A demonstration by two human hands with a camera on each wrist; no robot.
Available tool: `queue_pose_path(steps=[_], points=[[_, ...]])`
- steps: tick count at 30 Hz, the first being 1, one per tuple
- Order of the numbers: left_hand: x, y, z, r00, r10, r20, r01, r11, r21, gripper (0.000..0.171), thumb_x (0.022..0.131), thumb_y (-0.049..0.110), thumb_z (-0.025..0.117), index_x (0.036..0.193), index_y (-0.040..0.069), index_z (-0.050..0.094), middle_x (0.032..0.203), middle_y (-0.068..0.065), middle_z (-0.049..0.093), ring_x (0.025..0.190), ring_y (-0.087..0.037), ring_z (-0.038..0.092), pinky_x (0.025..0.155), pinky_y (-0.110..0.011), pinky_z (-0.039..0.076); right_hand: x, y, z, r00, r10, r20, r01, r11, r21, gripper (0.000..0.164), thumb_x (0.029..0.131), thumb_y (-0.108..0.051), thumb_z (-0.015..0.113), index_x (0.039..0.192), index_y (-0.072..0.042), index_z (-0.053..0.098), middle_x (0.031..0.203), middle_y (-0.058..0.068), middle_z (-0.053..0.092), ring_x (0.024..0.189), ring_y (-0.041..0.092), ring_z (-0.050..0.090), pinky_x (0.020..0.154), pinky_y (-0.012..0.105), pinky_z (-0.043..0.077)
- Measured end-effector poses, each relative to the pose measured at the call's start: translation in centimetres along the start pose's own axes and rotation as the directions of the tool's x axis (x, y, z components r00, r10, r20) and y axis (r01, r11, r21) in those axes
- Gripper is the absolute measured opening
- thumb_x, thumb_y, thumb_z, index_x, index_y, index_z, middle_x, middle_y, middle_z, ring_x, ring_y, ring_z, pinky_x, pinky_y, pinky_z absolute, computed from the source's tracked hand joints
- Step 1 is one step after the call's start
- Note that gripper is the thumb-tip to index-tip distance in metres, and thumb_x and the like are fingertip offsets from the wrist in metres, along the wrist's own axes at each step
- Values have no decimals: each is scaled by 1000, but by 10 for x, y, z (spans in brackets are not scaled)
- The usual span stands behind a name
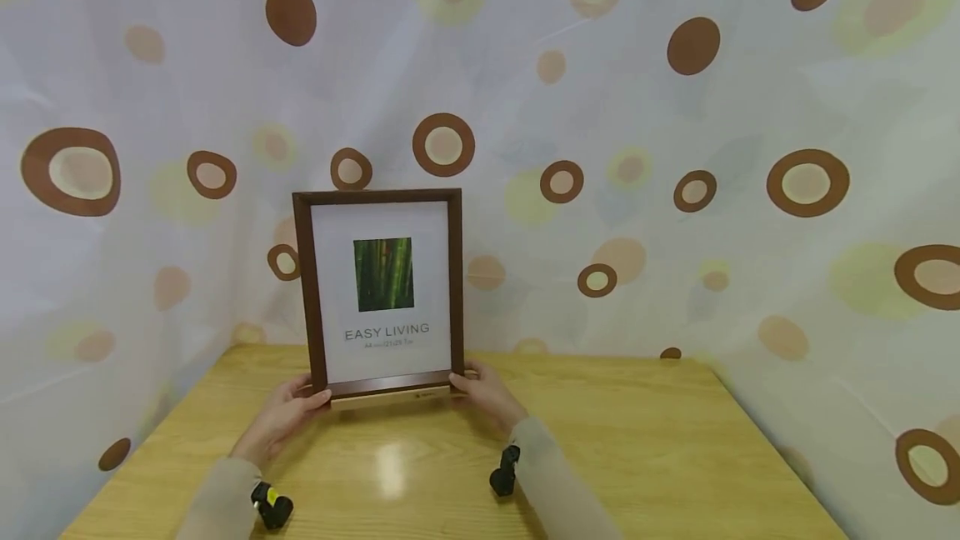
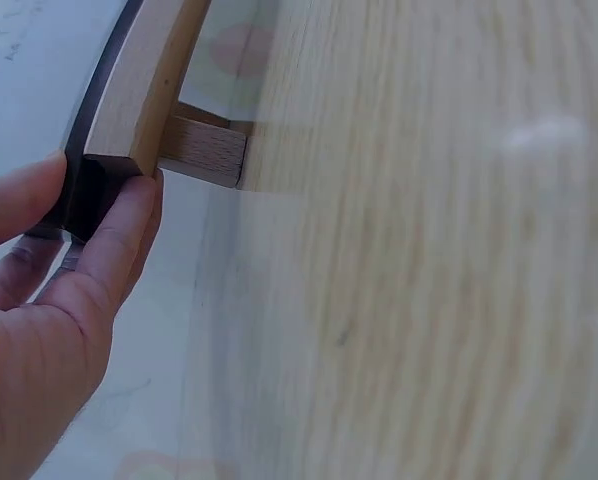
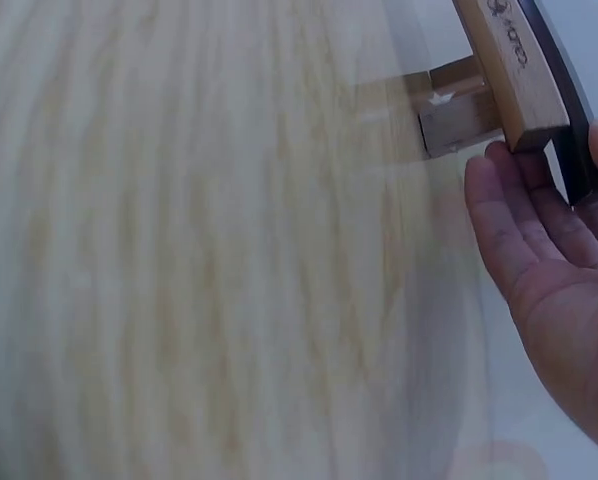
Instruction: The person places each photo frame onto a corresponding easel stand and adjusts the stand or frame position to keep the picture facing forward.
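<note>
A dark brown picture frame (image 1: 456, 290) stands upright, tilted slightly, near the table's far side. It shows a white sheet with a green bamboo picture and the words "EASY LIVING". Under its lower edge runs a pale wooden stand (image 1: 390, 398), whose short foot (image 2: 204, 150) reaches the tabletop in the left wrist view. My left hand (image 1: 281, 419) grips the lower left corner of the picture frame, thumb in front, fingers behind and beneath. At the lower right corner my right hand (image 1: 491, 397) holds it likewise; in the right wrist view its fingers touch the stand's end.
The light wooden table (image 1: 637, 440) extends to both sides and toward me. Close behind it hangs a white curtain (image 1: 510, 90) with brown and pastel circles, which also lines the left and right sides. A small black camera (image 1: 506, 472) sits on each wrist.
</note>
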State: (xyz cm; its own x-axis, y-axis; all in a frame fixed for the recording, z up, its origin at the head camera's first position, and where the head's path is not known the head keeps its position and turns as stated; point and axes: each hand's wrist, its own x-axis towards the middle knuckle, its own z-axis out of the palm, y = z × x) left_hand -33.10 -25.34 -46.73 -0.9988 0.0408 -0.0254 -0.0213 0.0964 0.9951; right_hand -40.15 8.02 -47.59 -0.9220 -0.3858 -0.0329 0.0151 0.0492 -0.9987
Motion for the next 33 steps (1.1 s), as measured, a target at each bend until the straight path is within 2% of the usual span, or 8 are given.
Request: queue_pose_path(steps=[5,9,12,17,24,33], points=[[0,2,5,1000,5,21,-5,1000,0,60,98,5,56,146,-15,26,141,-37,40,114,-24,59,99,-38,53,-9,-1,-10,999,-31,35,30,999,27,53,96,-17,63,136,11,42,123,24,56,101,26,67,91,39,58],[1,1,11,999,10,40,-9,1000,-13,59,98,3,55,146,-16,25,142,-38,38,114,-24,59,99,-39,53,-13,-1,-18,998,-13,53,11,999,45,58,96,-17,63,141,9,39,130,27,53,108,30,65,95,42,55],[4,2,17,997,24,75,-22,1000,-21,60,99,3,54,147,-15,23,143,-38,36,118,-26,56,101,-39,51,-17,0,-27,999,-2,41,2,1000,9,59,96,-18,62,143,9,38,134,28,53,114,34,63,97,42,54],[9,3,28,994,38,106,-37,999,-14,61,99,5,54,147,-16,22,144,-39,36,121,-28,55,102,-40,50,-23,0,-40,999,-6,32,8,998,-61,58,97,-19,62,141,12,42,135,29,54,114,34,63,95,40,55],[10,4,35,996,8,84,-6,1000,-28,63,98,5,56,147,-16,21,144,-39,35,123,-34,53,102,-41,50,-27,-2,-48,999,-3,37,6,998,-65,60,96,-20,63,141,13,41,136,30,52,116,34,62,94,39,56],[13,6,41,996,8,84,-7,1000,-9,61,99,6,55,147,-14,24,145,-37,36,127,-39,51,101,-41,50,-27,1,-56,999,-10,42,12,999,-48,58,96,-22,64,140,10,44,136,27,54,118,31,61,95,38,56]])
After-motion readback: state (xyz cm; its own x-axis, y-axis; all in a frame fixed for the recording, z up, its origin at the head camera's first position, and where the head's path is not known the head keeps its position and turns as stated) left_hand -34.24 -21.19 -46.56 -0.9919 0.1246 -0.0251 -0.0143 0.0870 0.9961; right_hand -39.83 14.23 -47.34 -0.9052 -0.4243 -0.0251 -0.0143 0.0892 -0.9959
